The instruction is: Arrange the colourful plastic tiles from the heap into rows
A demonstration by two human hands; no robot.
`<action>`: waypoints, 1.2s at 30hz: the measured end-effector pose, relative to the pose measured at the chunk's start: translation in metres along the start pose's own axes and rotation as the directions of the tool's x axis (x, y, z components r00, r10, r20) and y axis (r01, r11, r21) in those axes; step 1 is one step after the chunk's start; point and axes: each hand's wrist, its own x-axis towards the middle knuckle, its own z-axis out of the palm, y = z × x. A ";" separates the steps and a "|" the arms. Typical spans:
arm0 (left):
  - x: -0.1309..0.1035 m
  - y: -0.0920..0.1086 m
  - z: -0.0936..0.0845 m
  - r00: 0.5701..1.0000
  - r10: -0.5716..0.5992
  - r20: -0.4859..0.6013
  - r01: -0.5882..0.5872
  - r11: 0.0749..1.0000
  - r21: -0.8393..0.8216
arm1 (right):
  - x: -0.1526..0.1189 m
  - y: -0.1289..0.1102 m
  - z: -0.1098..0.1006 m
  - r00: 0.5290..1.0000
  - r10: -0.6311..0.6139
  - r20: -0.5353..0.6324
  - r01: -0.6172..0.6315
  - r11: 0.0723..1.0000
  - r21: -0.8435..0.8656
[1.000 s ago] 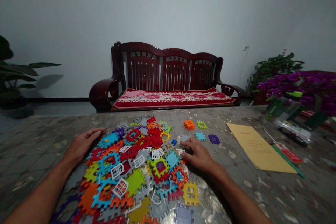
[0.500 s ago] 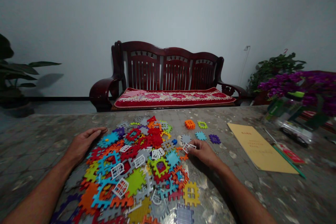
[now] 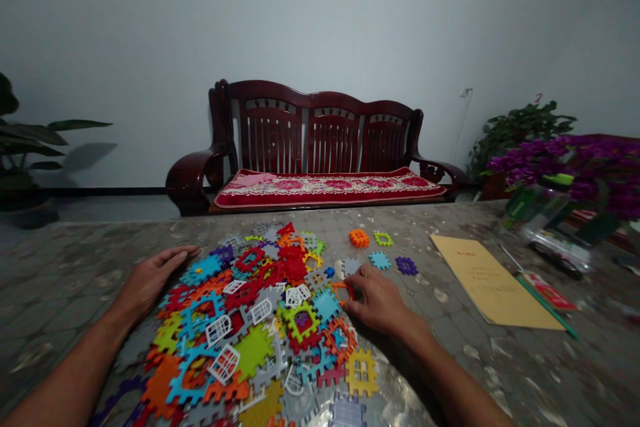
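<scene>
A heap of colourful toothed plastic pieces, among them a lime green square [image 3: 254,351] and a yellow window piece [image 3: 361,371], lies on the patterned table [image 3: 55,287]. My left hand [image 3: 157,273] rests at the heap's left edge, fingers stretched out, holding nothing. At the right edge, my right hand [image 3: 373,297] has its fingers curled round an orange piece [image 3: 342,290], partly hidden by them. A grey piece [image 3: 351,266] lies just beyond those fingertips. Farther back sit an orange stack [image 3: 359,238], a green frame [image 3: 383,239], a light blue piece [image 3: 379,260] and a purple piece [image 3: 407,265].
On the right lie a tan booklet [image 3: 493,280], a green stick [image 3: 547,305] and a red packet [image 3: 550,291]. A clear bottle [image 3: 547,203] stands near purple flowers [image 3: 575,163]. Beyond the table is a dark wooden bench [image 3: 320,127].
The white window pieces no longer show at my right fingertips. My right hand has moved slightly left and down, to the orange piece. My left hand stays at the heap's edge.
</scene>
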 end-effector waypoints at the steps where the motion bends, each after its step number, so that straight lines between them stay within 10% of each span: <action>1: 0.000 0.000 0.000 1.000 -0.017 0.004 0.017 1.000 -0.022 | 0.000 -0.003 0.001 1.000 -0.010 0.004 0.011 1.000 -0.017; 10: 0.003 -0.003 0.000 0.994 -0.105 0.031 0.108 0.984 -0.142 | 0.002 -0.001 0.010 0.997 -0.014 -0.071 0.018 0.999 0.051; 17: -0.004 0.010 0.001 0.997 -0.077 -0.003 0.076 0.995 -0.064 | 0.005 0.004 0.017 0.991 0.017 -0.133 0.039 0.910 0.413; 25: -0.004 0.007 0.002 0.999 -0.054 -0.008 0.053 0.996 -0.064 | 0.015 0.052 0.006 0.958 0.193 -0.214 -0.009 0.764 0.645; 31: -0.007 0.013 0.001 0.996 -0.084 -0.005 0.083 0.993 -0.083 | 0.013 0.094 -0.006 0.975 0.215 -0.046 -0.153 0.814 0.561; 36: -0.008 0.016 0.001 0.997 -0.076 -0.009 0.075 0.996 -0.051 | 0.011 0.101 -0.007 0.964 0.225 -0.141 -0.136 0.874 0.467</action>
